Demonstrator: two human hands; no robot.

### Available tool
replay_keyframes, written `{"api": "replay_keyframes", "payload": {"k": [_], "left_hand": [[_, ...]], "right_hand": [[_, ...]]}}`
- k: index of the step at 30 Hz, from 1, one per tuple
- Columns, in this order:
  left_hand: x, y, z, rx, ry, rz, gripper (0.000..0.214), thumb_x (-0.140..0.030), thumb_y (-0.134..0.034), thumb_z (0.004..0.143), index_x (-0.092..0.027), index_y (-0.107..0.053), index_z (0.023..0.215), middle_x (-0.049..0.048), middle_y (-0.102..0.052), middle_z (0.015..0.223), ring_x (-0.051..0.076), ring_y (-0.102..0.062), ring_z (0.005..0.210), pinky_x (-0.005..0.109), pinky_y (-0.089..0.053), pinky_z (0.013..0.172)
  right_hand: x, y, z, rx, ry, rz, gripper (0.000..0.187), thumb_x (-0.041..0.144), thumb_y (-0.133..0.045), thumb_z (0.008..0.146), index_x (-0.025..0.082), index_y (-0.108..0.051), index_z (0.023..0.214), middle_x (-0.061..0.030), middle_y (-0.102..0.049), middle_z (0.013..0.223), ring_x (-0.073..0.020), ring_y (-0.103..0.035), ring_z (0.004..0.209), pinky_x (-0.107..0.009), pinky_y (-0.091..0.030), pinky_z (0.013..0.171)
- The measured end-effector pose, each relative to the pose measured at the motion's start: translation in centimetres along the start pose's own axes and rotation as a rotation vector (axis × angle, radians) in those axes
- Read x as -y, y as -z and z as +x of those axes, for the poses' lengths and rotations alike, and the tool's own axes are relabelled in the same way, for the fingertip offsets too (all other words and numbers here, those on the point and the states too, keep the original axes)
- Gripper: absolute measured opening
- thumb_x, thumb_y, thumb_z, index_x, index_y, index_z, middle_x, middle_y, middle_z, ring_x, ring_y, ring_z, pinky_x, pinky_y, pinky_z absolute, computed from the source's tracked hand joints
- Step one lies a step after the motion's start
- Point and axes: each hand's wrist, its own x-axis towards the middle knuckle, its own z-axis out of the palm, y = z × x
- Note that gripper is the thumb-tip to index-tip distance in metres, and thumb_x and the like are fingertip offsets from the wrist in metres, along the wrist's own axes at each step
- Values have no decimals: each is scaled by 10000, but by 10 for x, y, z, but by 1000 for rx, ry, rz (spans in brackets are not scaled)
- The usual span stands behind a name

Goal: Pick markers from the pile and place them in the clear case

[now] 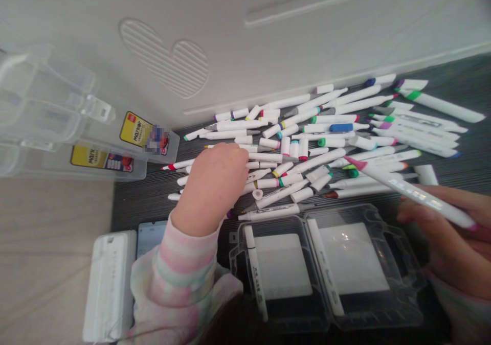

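Two markers lie in an open clear case, one in each half, while most others are scattered over the tabletop.

From the left, clear boxes (49, 87) with yellow labels stand beside the tabletop (130, 202), with a white box (109, 286) and a phone (151, 235) nearer the person. The left hand (215, 181) reaches down among the loose markers (282, 193); its fingertips are hidden, so whether it grips one cannot be told. Just right of that forearm sits the open case (368, 312), a marker lying along the left side of each half; judging by this, little is in the case and many markers remain outside. At far right, the right hand (452, 232) grasps a pink-tipped marker (414, 195) between thumb and fingers, its tip pointing toward the pile.
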Motion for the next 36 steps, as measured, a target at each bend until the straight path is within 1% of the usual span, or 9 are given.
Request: {"api": "replay_keyframes", "payload": {"k": [3, 6, 11, 17, 20, 25, 29, 33, 36], "left_hand": [[4, 4, 1, -30, -51, -105, 151, -211, -421, 764, -167, -565, 759, 44, -578, 820, 190, -519, 809, 290, -401, 706], [6, 8, -1, -122, -63, -187, 108, -218, -465, 745, -172, -548, 796, 36, -574, 850, 193, -498, 866, 292, -383, 764], [1, 17, -9, -193, -39, -329, 58, -225, -497, 742, -200, -503, 794, -13, -555, 763, 132, -512, 714, 227, -370, 637], [-3, 24, -13, -199, -81, -421, 88, -287, -534, 736, -208, -519, 770, -30, -560, 736, 118, -520, 689, 210, -366, 622], [-4, 25, -14, -200, -75, -480, 161, -294, -530, 743, -226, -535, 888, -29, -589, 772, 119, -541, 707, 211, -383, 651], [-3, 24, -17, -180, -102, -533, 382, -314, -511, 761, -294, -461, 1139, -41, -613, 817, 112, -558, 712, 209, -402, 691], [-2, 26, -18, -159, -120, -527, 300, -303, -464, 789, -287, -518, 1084, -30, -622, 844, 114, -560, 714, 210, -398, 679], [-1, 34, -22, -197, -25, -602, 279, -302, -508, 757, -259, -515, 1033, -49, -592, 724, 94, -531, 605, 203, -383, 615], [-2, 41, -30, -275, 27, -794, 275, -314, -553, 731, -250, -498, 992, -54, -575, 705, 80, -507, 583, 186, -361, 566]], "right_hand": [[-10, -1, -1, 9, 54, 59, 247, 284, -611, 698, 276, -610, 945, -25, -650, 824, -160, -594, 625, -294, -450, 544], [-14, -1, 0, 2, 105, 51, 316, 245, -619, 689, 296, -589, 999, -8, -651, 846, -151, -595, 644, -267, -448, 535], [-11, -1, 4, 4, 200, -3, 302, 227, -599, 703, 279, -579, 1000, 13, -652, 833, -128, -599, 645, -214, -462, 557], [-7, -2, 5, 14, 158, 19, 254, 246, -584, 720, 265, -584, 973, 17, -648, 843, -116, -599, 683, -183, -465, 637], [-5, -1, 6, 10, 176, 19, 241, 250, -577, 720, 260, -587, 960, 15, -650, 809, -115, -600, 647, -182, -472, 610], [-4, -2, 10, -2, 188, -36, 193, 278, -559, 726, 242, -597, 911, 8, -655, 742, -122, -603, 584, -185, -475, 528], [-9, -8, 9, -53, 156, 29, 197, 249, -581, 706, 235, -601, 902, 12, -648, 698, -128, -598, 567, -202, -469, 515], [-7, -9, 7, -83, 113, 155, 236, 213, -582, 710, 241, -593, 944, 4, -647, 739, -133, -592, 580, -237, -459, 534], [9, 1, 14, -73, 210, 167, 295, 200, -584, 712, 260, -583, 1001, -7, -653, 825, -146, -608, 681, -247, -470, 613]]}}
